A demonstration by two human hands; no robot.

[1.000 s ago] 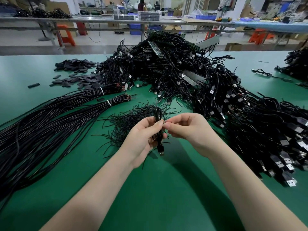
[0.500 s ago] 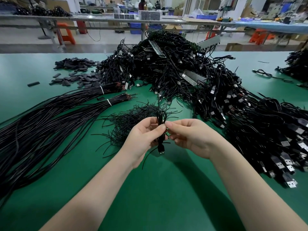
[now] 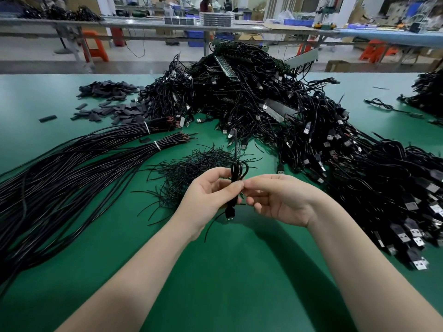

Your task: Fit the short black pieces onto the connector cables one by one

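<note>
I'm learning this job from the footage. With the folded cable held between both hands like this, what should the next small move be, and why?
Probably wind the thin black tie a further turn around the folded cable. The left hand grips the bundle with its plug hanging below, the right hand pinches at the bundle's middle, and a loose thin strand trails down, so the wrap looks unfinished.

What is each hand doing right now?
Left hand: grips the folded cable.
Right hand: pinches the same cable at the fingertips.
</note>
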